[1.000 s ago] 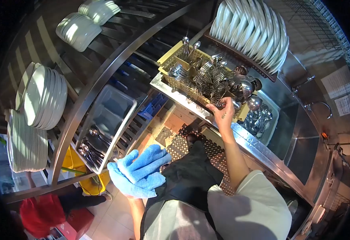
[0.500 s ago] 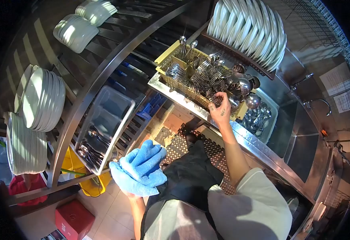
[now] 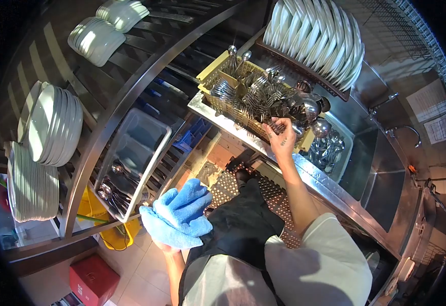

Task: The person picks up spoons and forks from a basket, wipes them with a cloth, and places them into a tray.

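Note:
My right hand [image 3: 283, 138] is at the near edge of a yellow plastic basket [image 3: 223, 106], its fingers closed around the heads of some forks [image 3: 275, 127]. Forks and spoons [image 3: 258, 94] fill the basket in a dense pile, with several ladles [image 3: 312, 109] at its right end. A folded blue cloth [image 3: 179, 217] rests in my left hand [image 3: 168, 249], low in front of my body. The cloth covers most of that hand's fingers.
White plates [image 3: 315, 43] stand in a brown rack behind the basket. A tub of cutlery [image 3: 327, 150] sits at the sink [image 3: 386, 183]. To the left, shelves hold plate stacks [image 3: 55, 127] and a grey bin [image 3: 141, 135] with spoons. A red box [image 3: 94, 279] is on the floor.
My right hand has shifted slightly at the basket's edge, still on the forks. Red clothing at the lower left has moved mostly out of sight. The blue cloth stays in place.

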Tool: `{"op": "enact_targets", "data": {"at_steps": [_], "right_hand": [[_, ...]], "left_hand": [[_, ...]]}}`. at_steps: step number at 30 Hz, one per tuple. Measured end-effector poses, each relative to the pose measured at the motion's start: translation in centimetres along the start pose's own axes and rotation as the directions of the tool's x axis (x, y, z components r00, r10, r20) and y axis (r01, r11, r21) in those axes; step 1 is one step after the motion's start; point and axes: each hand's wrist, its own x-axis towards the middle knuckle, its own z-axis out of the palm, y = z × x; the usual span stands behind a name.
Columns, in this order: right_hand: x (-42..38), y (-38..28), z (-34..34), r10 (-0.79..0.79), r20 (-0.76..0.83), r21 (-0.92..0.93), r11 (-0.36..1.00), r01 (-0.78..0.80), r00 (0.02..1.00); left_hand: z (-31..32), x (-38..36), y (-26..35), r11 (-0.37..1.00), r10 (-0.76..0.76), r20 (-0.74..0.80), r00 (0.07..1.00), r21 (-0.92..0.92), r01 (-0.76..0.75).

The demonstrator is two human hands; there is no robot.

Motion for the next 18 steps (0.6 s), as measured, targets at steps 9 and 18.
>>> {"op": "enact_targets", "data": {"at_steps": [9,18], "right_hand": [[-0.1,-0.5,2.3,0.061,-0.383,0.103,0.994,-0.023,0.922],[0.4,1.0,2.4,0.008,-0.23,0.332,0.94,0.071,0.973]], "left_hand": [[-0.7,0.0,-0.3,1.0,0.014,-0.005,1.0,-0.004,-0.014],[-2.0,-0.7,-0.5,0.998,0.051,0.003,0.999,-0.038,-0.05]]}}
